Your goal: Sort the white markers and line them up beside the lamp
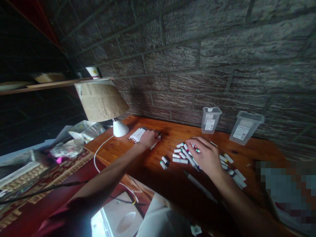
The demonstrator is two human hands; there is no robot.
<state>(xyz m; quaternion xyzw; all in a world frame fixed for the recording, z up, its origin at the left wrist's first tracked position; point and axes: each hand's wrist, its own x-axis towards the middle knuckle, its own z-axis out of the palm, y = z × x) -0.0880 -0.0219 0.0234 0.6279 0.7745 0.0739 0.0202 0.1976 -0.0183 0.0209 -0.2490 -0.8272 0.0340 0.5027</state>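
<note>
Your left hand (148, 139) curls over slim white pens (137, 134), dark-ended, side by side on the wooden tabletop (145, 169); your right hand (206, 154) bends into loose white pieces (189, 157), some green-ended. Whether either grips, you cannot tell.

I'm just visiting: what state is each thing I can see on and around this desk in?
Left hand: on the row's end, grip unclear
Row of white pens: lying side by side
Right hand: fingers over the pile, grip unclear
Pile of white pieces: scattered, partly hidden
Left plastic container: upright
Right plastic container: upright
Lamp: upright, apparently unlit
Cup: upright on the shelf
</note>
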